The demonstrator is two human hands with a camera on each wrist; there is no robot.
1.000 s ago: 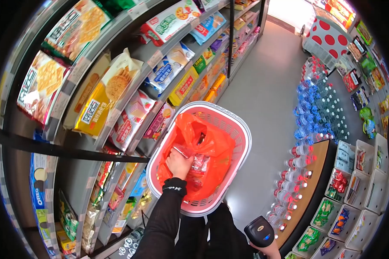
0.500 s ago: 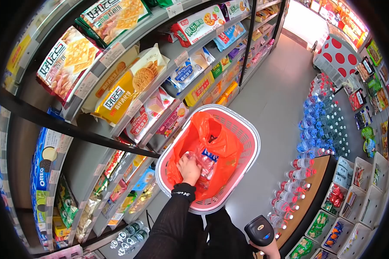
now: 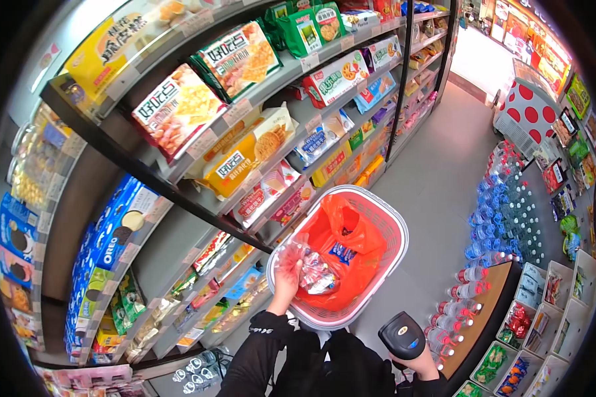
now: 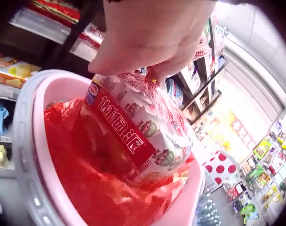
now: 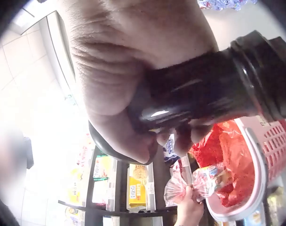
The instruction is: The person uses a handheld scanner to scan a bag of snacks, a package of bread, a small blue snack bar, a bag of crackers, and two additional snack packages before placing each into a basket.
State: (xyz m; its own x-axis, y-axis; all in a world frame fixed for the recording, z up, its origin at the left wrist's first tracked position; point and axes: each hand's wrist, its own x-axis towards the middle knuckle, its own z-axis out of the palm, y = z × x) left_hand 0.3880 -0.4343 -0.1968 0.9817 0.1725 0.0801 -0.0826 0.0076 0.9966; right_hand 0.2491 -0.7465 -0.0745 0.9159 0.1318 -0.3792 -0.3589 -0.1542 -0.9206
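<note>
My left hand (image 3: 287, 277) pinches the gathered top of a clear plastic package (image 3: 319, 274) with red and white print, lifted at the near left part of the pink basket (image 3: 394, 228). The left wrist view shows the package (image 4: 129, 125) hanging under the hand (image 4: 154, 35), over red plastic. A red plastic bag (image 3: 364, 264) lines the basket, and a small blue packet (image 3: 342, 253) lies in it. My right hand (image 3: 422, 360) grips a black handheld scanner (image 3: 402, 335) by its handle, right of the basket; the right wrist view shows fingers curled round that handle (image 5: 194, 89).
Shelves of biscuit packs (image 3: 255, 182) run along the left, close to the basket. Bottles stand in rows on the right, by a curved wooden edge (image 3: 487, 298) and white bins of snacks (image 3: 522, 317). Grey floor (image 3: 420, 178) stretches ahead between them.
My left hand has drawn the package up toward the basket's left rim, uncovering the blue packet. The view has shifted left, and the right hand with the scanner appears slightly higher.
</note>
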